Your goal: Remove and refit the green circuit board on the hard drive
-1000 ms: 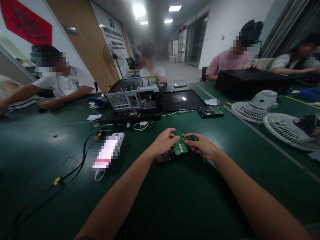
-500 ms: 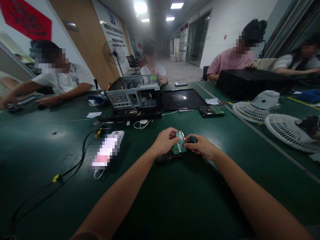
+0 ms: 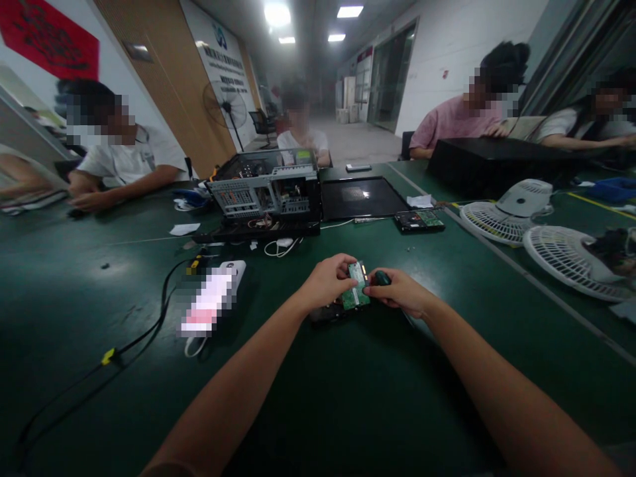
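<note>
A small green circuit board (image 3: 356,294) is tilted up over a dark hard drive body (image 3: 325,313) lying on the green table (image 3: 348,397). My left hand (image 3: 325,281) is closed on the board's left and top edge. My right hand (image 3: 401,290) is closed round a dark green screwdriver handle (image 3: 381,277) and its fingertips touch the board's right edge. The screwdriver's shaft is hidden under my hand.
An open computer case (image 3: 265,192) stands behind, with a black panel (image 3: 360,197) and another hard drive (image 3: 420,220) to its right. Two white fan grilles (image 3: 501,215) lie at right. A phone-like device (image 3: 211,301) and black cable (image 3: 149,331) lie at left. Several people sit around the table.
The circuit board has tipped slightly lower toward the drive body. Both my hands stay on it. The person at far left has drawn an arm in.
</note>
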The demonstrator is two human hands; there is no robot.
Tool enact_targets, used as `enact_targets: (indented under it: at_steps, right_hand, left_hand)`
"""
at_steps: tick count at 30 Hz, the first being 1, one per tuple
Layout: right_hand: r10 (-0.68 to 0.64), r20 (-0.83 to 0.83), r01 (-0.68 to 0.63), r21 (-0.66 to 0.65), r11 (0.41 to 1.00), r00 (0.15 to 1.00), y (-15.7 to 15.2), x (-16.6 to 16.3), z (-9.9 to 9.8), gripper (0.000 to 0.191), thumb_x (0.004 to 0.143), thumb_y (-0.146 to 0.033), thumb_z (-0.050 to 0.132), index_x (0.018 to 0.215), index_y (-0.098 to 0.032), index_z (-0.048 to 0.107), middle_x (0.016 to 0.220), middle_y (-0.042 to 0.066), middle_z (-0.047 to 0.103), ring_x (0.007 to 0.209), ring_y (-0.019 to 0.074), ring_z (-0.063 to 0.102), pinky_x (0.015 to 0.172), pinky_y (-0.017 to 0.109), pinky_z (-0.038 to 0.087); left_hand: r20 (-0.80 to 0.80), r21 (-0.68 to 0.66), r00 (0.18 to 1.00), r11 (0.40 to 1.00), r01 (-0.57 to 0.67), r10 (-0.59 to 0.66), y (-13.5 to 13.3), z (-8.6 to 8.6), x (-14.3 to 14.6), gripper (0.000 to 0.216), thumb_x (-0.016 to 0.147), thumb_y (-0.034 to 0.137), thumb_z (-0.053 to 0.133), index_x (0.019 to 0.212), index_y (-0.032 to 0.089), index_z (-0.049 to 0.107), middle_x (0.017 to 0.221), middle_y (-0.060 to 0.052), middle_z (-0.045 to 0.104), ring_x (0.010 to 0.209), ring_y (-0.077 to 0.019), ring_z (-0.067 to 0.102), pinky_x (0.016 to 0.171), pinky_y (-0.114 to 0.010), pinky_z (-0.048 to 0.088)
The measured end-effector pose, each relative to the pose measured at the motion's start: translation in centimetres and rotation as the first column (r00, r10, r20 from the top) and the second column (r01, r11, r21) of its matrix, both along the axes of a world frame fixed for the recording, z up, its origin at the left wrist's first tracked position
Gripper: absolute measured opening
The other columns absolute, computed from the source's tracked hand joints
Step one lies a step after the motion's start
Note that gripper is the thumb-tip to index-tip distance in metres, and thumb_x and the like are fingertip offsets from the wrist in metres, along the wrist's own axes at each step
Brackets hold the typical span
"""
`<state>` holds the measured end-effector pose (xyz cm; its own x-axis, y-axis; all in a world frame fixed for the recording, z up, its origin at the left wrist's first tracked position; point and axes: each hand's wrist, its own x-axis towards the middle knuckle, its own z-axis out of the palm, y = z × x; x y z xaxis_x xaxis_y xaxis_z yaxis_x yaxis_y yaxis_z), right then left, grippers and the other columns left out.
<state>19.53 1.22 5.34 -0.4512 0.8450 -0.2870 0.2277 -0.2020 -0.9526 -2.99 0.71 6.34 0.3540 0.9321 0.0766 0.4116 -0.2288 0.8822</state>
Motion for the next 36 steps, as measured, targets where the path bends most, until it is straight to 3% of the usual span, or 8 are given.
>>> enact_targets:
  at_steps: [7,17,25,36]
  right_hand:
    - [0.032,0.024,-0.032,0.011,0.999,0.999,-0.17,-0.12,0.05,0.04,0.07,-0.039,0.085,0.095,-0.021,0.06,0.065,-0.005,0.053,0.053,0.0083,0.044,0.042,0.021,0.024]
    - [-0.005,0.068,0.002,0.045,0.999,0.998,-0.27,-0.4,0.04,0.045,0.068,-0.038,0.087,0.099,-0.02,0.061,0.072,-0.003,0.057,0.054,0.0079,0.047,0.041,0.02,0.028]
    - [-0.006,0.099,-0.001,0.07,0.998,0.995,-0.24,-0.45,-0.17,0.046,0.069,-0.039,0.086,0.103,-0.02,0.061,0.075,-0.003,0.058,0.055,0.0076,0.048,0.041,0.02,0.028]
    - [-0.011,0.167,-0.002,0.08,0.997,0.986,-0.31,-0.55,-0.28,0.043,0.073,-0.037,0.083,0.106,-0.019,0.062,0.077,-0.003,0.058,0.057,0.0074,0.048,0.043,0.021,0.029]
  left_hand:
    - [-0.075,-0.01,0.994,0.996,0.084,-0.085,0.1,-0.26,-0.41,0.064,0.079,0.02,0.076,0.139,0.018,0.056,0.104,-0.008,0.071,0.086,-0.0209,0.069,0.071,-0.031,0.056]
    - [-0.221,0.137,0.975,0.988,0.064,-0.033,-0.36,0.36,-0.38,0.079,0.076,0.022,0.079,0.148,0.02,0.048,0.126,-0.012,0.059,0.087,-0.0186,0.066,0.081,-0.033,0.055]
    - [-0.305,0.175,0.952,0.982,0.071,-0.015,-0.12,0.13,-0.59,0.077,0.076,0.025,0.08,0.147,0.023,0.05,0.122,-0.009,0.058,0.091,-0.0208,0.065,0.085,-0.036,0.055]
    - [-0.506,0.247,0.862,0.96,0.131,0.012,-0.13,0.65,-0.9,0.058,0.081,0.04,0.079,0.133,0.022,0.061,0.12,-0.007,0.065,0.115,-0.0295,0.056,0.099,-0.042,0.048]
